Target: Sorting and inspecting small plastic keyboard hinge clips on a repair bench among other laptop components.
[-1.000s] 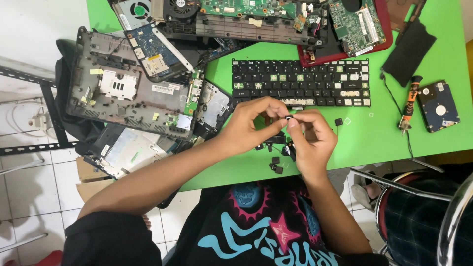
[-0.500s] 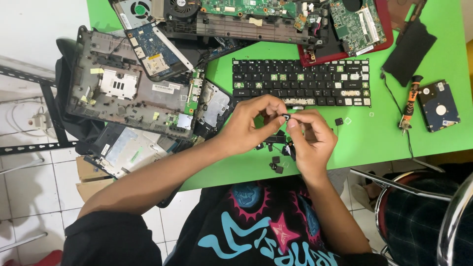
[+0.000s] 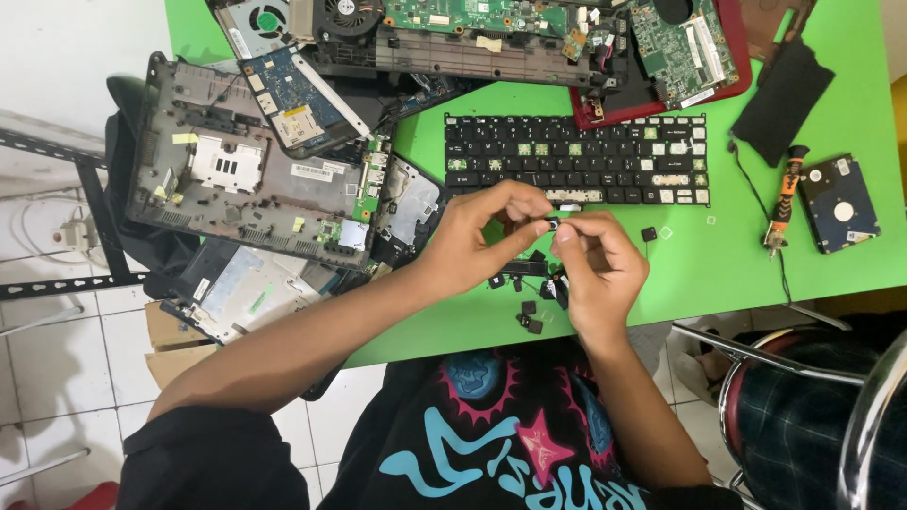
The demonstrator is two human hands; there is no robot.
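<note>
My left hand (image 3: 484, 236) and my right hand (image 3: 598, 267) meet over the green table (image 3: 718, 274), just in front of a black laptop keyboard (image 3: 576, 159) with several keys gone. Both pinch a small black keycap (image 3: 551, 226) between their fingertips. Several loose black keycaps (image 3: 529, 316) lie on the table under and below my hands, and one more keycap (image 3: 649, 233) lies to the right.
Laptop shells and circuit boards (image 3: 246, 179) pile up at the left and along the back. A red laptop base (image 3: 680, 57) sits at back right. A black pad (image 3: 782, 90), a screwdriver (image 3: 783, 198) and a hard drive (image 3: 839, 203) lie right. A chair (image 3: 812, 406) stands at lower right.
My hands have stayed in place over the table; the fingertips have shifted slightly around the small keycap.
</note>
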